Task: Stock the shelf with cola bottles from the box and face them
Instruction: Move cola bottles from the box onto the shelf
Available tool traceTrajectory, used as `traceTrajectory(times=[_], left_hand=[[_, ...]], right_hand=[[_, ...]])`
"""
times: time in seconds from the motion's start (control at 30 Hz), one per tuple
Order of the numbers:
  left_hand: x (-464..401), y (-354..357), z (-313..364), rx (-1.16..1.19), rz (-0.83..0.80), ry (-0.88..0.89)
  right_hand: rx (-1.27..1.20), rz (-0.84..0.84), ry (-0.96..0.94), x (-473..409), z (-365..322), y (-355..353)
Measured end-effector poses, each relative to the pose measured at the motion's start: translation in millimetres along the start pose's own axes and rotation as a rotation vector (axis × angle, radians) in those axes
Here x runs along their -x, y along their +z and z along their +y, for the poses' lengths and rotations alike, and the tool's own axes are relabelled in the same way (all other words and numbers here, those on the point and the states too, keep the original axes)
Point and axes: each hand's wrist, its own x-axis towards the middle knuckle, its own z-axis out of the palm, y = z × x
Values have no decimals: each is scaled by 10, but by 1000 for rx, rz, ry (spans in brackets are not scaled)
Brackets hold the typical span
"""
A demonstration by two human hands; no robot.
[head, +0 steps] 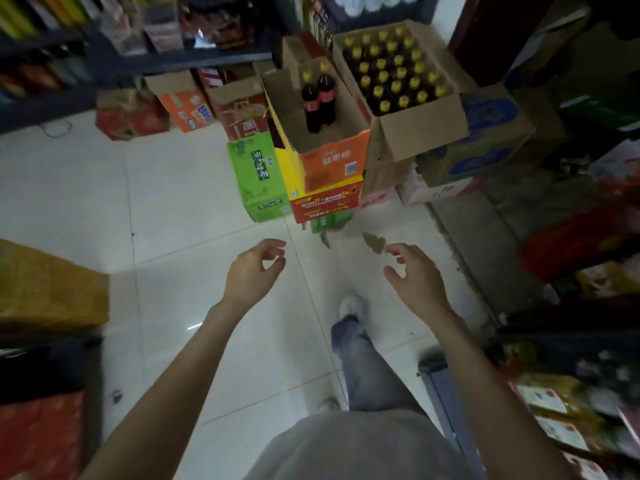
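Cola bottles (318, 98), two, are standing in the orange box (334, 157) at upper centre. Left hand (251, 271) and right hand (414, 275) are hovering empty, fingers loosely apart, well short. Advice: grab one per hand by the body, lifting straight up.

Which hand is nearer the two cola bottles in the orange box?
Left, narrowly. The left hand hangs open almost straight below the two cola bottles in the orange box; the right hand is open too, but farther out to the right.
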Motion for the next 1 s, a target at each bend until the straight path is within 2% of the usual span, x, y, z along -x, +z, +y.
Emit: traceTrajectory(times=[0.2,0.33,0.53,0.63,0.8,1.0], left_hand=[[-1735,4,235,-20,111,-14],[-2794,-73,502,5,130,-52],[-4391,-191,740,10,145,-36],[-5195,-162,594,-97,90,-20],[-6322,128,164,-314,-144,-71],[-7161,615,-146,-233,-212,-58]], right_hand=[[40,-19,-86,-1876,-282,9],[22,-32,-119,-3039,-579,0],[26,52,-118,-4618,-885,179],[64,46,-119,-5334,-846,384],[81,120,-34,-6375,-656,853],[22,158,21,-7257,-173,1565]])
